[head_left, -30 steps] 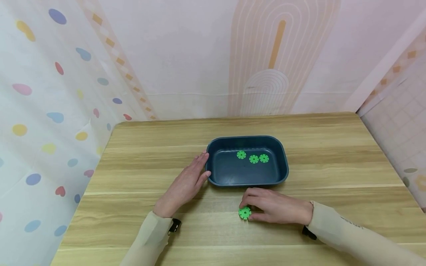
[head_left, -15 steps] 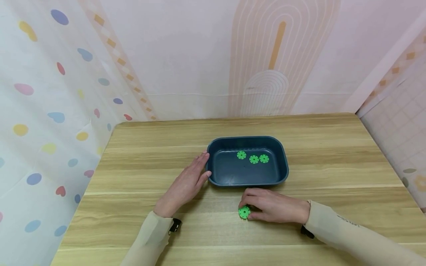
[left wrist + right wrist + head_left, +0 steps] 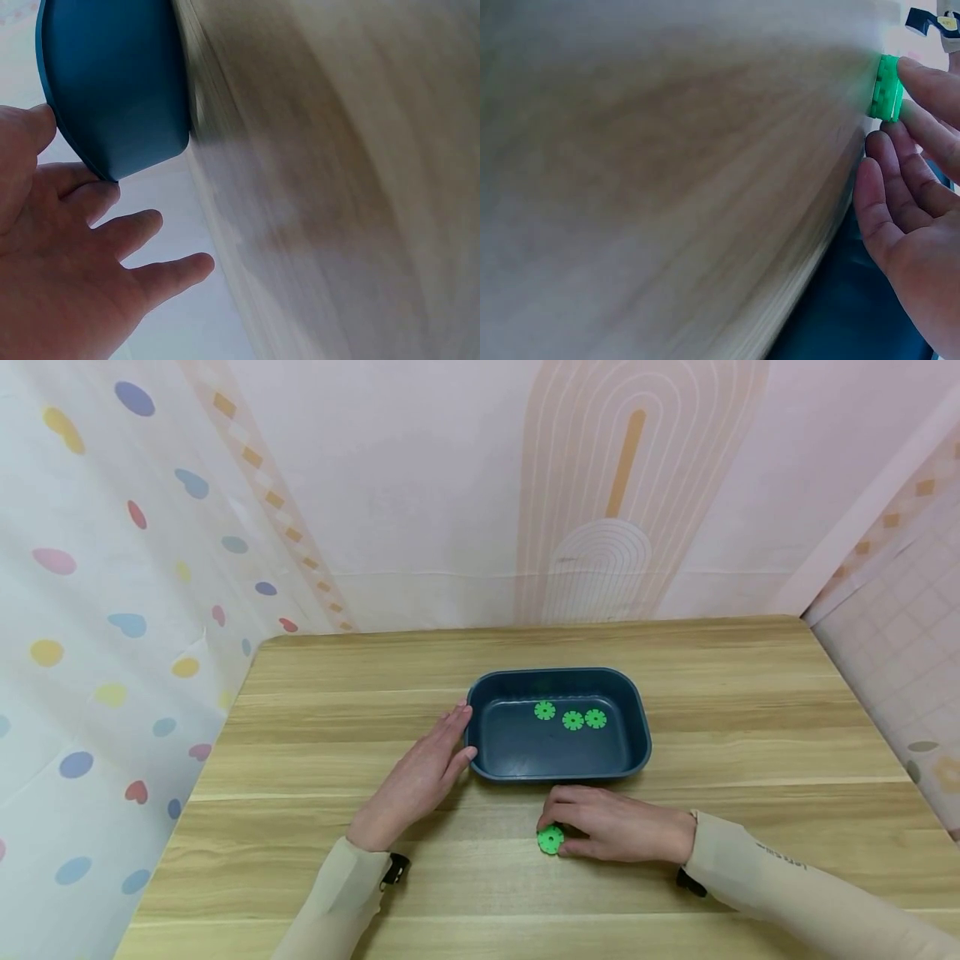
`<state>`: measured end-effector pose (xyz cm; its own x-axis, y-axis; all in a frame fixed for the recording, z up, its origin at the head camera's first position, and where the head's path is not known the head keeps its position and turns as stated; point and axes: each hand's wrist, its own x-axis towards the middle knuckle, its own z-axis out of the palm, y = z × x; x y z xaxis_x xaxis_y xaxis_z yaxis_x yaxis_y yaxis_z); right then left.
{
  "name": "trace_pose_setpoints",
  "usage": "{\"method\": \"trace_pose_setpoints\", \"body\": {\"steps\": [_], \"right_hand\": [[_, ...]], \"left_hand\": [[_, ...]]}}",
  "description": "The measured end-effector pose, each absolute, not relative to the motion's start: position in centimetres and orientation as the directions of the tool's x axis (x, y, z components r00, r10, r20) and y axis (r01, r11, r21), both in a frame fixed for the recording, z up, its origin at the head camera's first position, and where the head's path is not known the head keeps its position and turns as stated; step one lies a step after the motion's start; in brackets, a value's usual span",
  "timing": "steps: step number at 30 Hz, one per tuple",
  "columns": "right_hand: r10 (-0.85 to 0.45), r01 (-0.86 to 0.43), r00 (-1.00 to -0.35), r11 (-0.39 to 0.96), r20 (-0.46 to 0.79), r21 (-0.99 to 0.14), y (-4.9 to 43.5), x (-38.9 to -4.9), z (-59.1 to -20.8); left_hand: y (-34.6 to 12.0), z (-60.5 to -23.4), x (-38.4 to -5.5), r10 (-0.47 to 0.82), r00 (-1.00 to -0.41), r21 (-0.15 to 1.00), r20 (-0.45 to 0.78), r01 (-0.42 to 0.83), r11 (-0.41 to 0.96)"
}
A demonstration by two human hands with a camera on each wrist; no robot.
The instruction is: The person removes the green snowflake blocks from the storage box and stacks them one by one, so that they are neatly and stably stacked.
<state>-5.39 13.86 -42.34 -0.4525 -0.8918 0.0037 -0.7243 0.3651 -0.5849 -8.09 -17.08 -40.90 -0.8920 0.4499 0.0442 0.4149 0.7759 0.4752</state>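
My right hand (image 3: 611, 822) pinches a small stack of green notched interlocking discs (image 3: 551, 839) between thumb and index finger, in front of the tray. The right wrist view shows the layered edge of the disc stack (image 3: 887, 88) down at the tabletop, with the other fingers loosely bent beside it. A dark blue rectangular tray (image 3: 551, 776) stands on the table. My left hand (image 3: 416, 781) touches its left end, thumb and fingers extended. Seen from the left wrist, the thumb and index finger meet the rim of the tray (image 3: 120, 82) while the other fingers spread free.
Inside the tray lie 3 single green discs, one disc (image 3: 544, 710) apart and two side by side, the right disc (image 3: 596, 718) among them. The wood-grain table (image 3: 337, 693) ends at a patterned cloth backdrop (image 3: 420, 510) behind and at the left.
Almost nothing moves. The right hand and the disc stack shift very slightly left; the disc notches have turned a little. The left hand and tray stay put.
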Motion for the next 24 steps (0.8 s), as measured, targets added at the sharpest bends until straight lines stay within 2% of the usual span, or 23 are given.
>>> {"method": "trace_pose_setpoints", "body": {"steps": [14,24], "right_hand": [[-0.883,-0.704,-0.468,0.392,-0.029,-0.592,13.8,-5.4,-42.3],[-0.878,-0.689,-0.477,0.349,0.036,-0.635,14.3,-4.9,-41.0]], "left_hand": [[-17.0,-40.8,-8.1,0.459,-0.887,0.468,0.053,0.428,0.773],[-17.1,-40.8,-8.0,0.450,-0.892,0.470,0.041,0.414,0.779]]}}
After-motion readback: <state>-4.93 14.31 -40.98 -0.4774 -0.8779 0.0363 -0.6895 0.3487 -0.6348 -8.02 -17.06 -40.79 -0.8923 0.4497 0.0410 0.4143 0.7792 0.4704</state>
